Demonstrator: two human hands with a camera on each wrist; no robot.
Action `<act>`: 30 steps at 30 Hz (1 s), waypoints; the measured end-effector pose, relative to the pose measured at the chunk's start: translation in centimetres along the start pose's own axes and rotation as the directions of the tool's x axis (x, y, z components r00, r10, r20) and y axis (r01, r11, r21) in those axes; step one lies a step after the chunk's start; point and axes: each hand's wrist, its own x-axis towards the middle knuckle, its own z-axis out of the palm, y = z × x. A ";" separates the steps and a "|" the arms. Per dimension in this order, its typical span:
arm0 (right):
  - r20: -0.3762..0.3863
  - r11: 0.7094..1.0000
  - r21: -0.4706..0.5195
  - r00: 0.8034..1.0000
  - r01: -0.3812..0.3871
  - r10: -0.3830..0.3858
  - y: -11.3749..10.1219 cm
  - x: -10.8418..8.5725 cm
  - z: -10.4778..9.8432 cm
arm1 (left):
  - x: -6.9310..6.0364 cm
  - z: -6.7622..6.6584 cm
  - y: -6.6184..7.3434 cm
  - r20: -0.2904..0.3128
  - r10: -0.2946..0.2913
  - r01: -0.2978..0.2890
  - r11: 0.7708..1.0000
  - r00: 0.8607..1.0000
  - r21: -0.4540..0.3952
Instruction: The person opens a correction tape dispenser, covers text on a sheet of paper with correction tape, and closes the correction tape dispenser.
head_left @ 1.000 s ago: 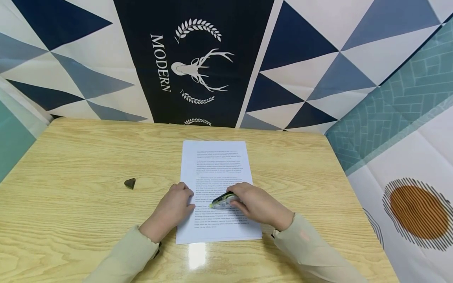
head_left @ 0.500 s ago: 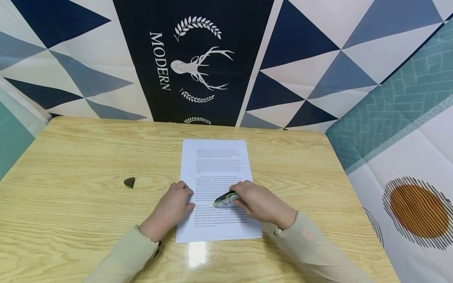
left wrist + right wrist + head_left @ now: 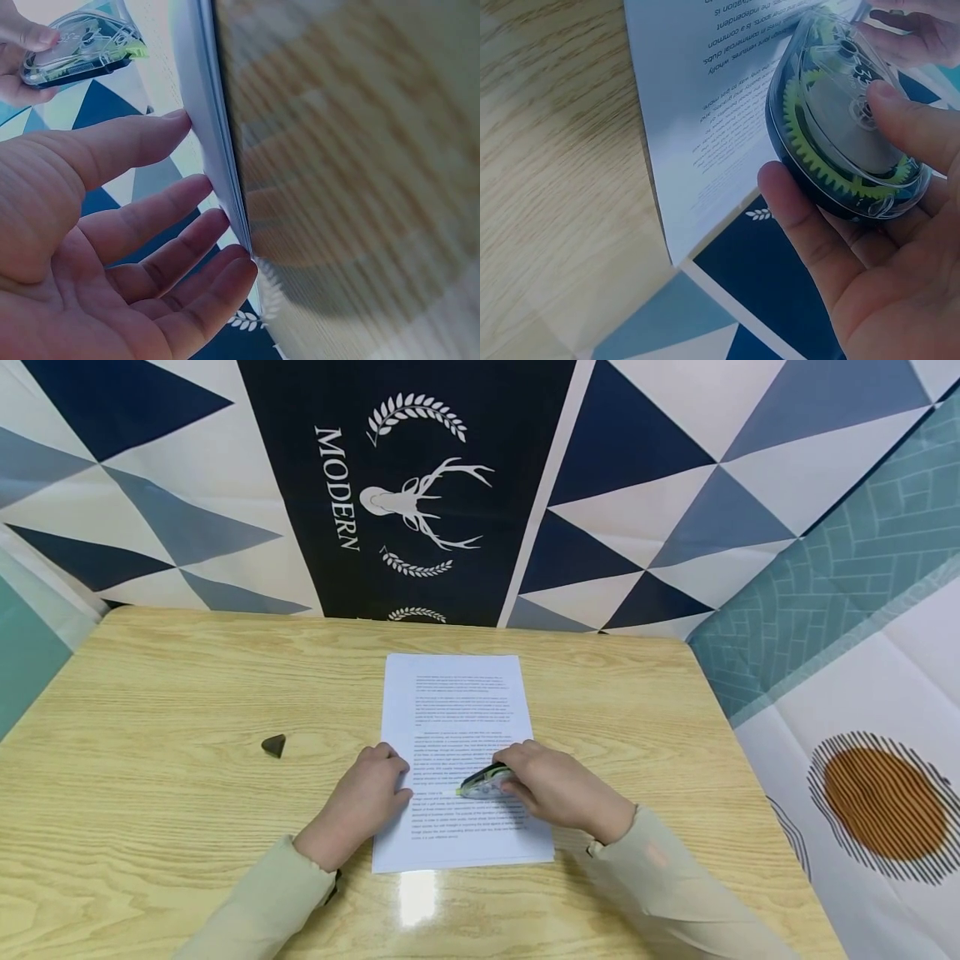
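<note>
A stack of printed paper lies on the wooden table. My right hand grips a clear correction tape dispenser with green gear wheels between thumb and fingers. Its green tip is at the sheet's printed text, left of the middle; whether it touches the paper I cannot tell. At the left edge of the stack, my left hand rests with its fingertips and thumb against the paper's side. In the left wrist view, those fingers are relaxed and slightly bent, with nothing in the palm.
A small dark wedge-shaped piece lies on the table to the left of the paper. Behind the table hangs a patterned cloth with a deer head and triangles. Another patterned cloth hangs at the right.
My right hand and the correction tape have moved slightly to the right across the page. The left hand keeps its place at the paper's left edge.
</note>
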 end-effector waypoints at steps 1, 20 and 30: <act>0.000 1.000 0.000 1.000 -0.002 0.002 0.0 0.0 0.0 | 0.0 0.0 0.0 -0.003 0.003 -0.003 1.000 1.000 0.000; 0.002 0.998 0.041 0.999 -0.043 0.043 0.6 -0.4 0.3 | -0.1 -0.1 0.0 -0.005 0.003 -0.003 1.000 1.000 -0.006; 0.011 0.992 0.094 0.996 -0.088 0.087 1.0 -0.6 0.5 | -0.2 -0.1 0.1 -0.002 0.006 -0.006 1.000 1.000 0.001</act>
